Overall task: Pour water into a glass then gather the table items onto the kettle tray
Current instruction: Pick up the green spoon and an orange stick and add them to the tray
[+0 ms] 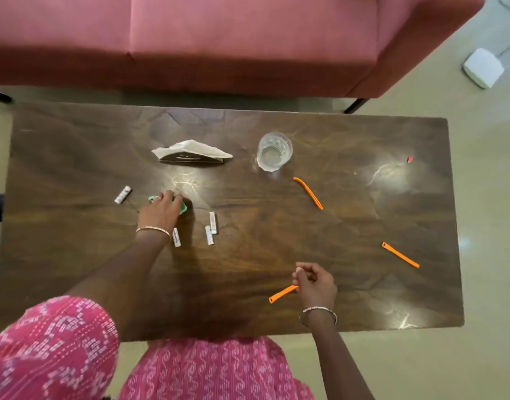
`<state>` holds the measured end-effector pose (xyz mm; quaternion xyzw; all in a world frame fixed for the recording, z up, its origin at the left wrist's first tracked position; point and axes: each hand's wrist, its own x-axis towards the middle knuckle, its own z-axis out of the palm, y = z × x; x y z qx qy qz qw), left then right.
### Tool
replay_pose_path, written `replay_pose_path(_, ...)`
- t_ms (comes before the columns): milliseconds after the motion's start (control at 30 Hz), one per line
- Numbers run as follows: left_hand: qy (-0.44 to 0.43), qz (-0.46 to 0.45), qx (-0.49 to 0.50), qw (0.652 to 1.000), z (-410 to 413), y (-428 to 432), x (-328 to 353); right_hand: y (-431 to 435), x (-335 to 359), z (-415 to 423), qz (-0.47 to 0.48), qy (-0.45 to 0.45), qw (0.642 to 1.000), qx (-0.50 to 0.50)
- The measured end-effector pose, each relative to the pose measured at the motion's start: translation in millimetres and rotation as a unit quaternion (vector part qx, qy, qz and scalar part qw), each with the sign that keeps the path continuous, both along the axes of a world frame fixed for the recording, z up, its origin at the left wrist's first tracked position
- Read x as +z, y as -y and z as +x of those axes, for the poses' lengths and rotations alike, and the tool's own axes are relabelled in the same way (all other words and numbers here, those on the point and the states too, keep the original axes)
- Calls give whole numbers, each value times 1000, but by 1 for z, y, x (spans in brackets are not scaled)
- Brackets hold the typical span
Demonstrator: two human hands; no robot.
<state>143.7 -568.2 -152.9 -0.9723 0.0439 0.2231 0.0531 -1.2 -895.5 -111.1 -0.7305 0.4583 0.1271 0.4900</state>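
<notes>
Head view: right hand [316, 282] fingers pinch the near orange stick [282, 293], its long axis running left and toward the bench [75, 255] edge, while left hand [160, 210] fingers curl over a green item [183, 208].

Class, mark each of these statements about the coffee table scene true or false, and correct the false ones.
1. The glass lies on its side. False: it stands upright, beside the napkin holder.
2. The left hand is on a green item. True.
3. The right hand is closed on a white sachet. False: its fingers pinch one end of an orange stick.
4. Two other orange sticks, one below the glass and one near the right edge, lie untouched on the table. True.
5. A kettle stands on the table. False: no kettle or tray is in view.
</notes>
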Motion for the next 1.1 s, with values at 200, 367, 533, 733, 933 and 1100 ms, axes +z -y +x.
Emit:
replay_pose_path(200,90,-12,92,992,-9,27,10,13,-17,-11,-43,-50,997,-39)
replay_pose_path(367,122,-77,196,970,-50,60,22,9,-10,-22,-125,-93,985,79)
replay_pose_path(533,49,-165,227,958,-101,83,27,7,-20,-35,-200,-124,875,424)
replay_pose_path(733,24,-261,269,927,-135,84,20,5,-37,-37,-290,-87,752,585)
replay_pose_path(933,16,-287,276,917,-143,73,15,17,-45,-31,-304,-103,720,615)
replay_pose_path(1100,-28,-325,277,904,-159,66,24,11,-35,-30,-220,-138,859,441)
